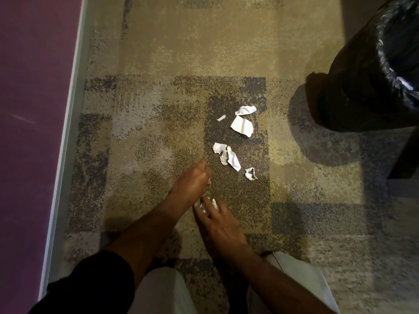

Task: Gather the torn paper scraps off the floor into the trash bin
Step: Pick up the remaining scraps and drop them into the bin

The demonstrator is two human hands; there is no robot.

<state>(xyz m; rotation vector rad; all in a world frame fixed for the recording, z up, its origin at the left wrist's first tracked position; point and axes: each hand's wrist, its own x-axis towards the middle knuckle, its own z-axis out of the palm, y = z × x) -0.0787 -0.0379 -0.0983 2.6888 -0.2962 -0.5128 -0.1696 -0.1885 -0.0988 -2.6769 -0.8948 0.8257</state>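
Near the trash bin, right hand clutches scraps; left hand, grip unclear; loose fingers could spill them.

You had the paper scraps on the carpet at frame centre, the trash bin at upper right, and the wall along the left edge. Your hands were below the scraps.
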